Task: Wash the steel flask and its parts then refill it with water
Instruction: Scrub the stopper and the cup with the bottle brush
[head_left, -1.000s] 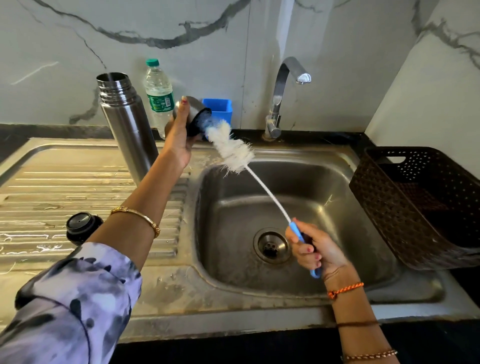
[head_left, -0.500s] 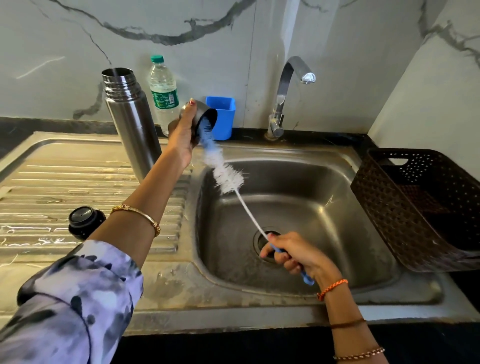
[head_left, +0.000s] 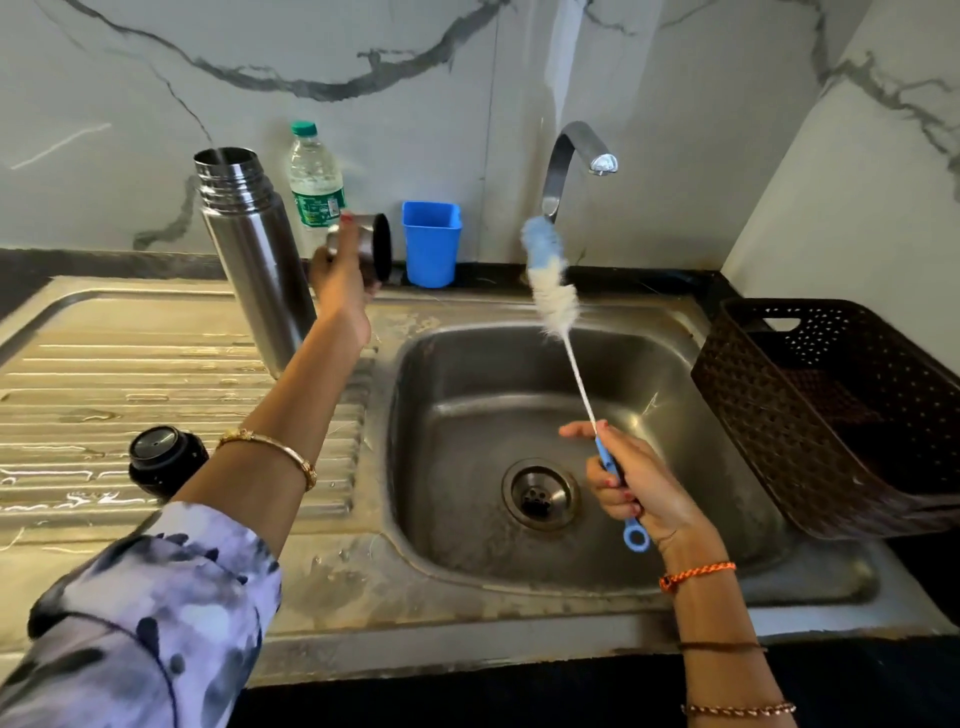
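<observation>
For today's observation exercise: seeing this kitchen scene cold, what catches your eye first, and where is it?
The long bottle brush, gripped by the right hand and raised over the sink basin near the tap. Next, the steel cup lid held up in the left hand, beside the open steel flask standing on the draining board.

Steel flask (head_left: 254, 270): brushed metal, satin sheen; sink (head_left: 519, 613) dull, water-stained steel, ribbed drainboard. Bottle brush (head_left: 550, 280): fluffy white and blue bristles, wire stem, blue plastic handle. Basket (head_left: 831, 415): matt brown perforated plastic.
</observation>
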